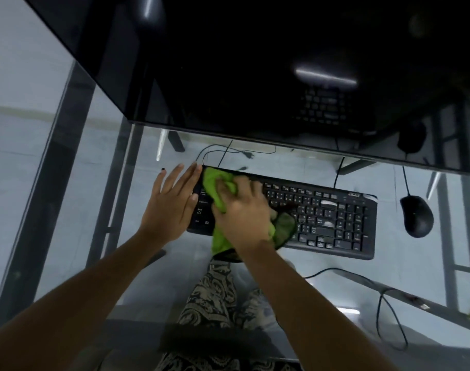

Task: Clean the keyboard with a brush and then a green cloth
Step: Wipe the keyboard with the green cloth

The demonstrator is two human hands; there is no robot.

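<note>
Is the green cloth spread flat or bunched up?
Bunched: the green cloth is crumpled under the right hand on the keyboard.

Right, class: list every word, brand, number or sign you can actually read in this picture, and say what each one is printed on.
"acer": top right corner of the black keyboard, faint and seen at an angle.
Key legends on the keyboard: white marks show, but they are too small and blurred to read.
Mouse: no readable marking.
Green cloth under the right hand: no text.

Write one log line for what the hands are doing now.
right hand: wiping keyboard with green cloth | left hand: flat, steadying end
</note>
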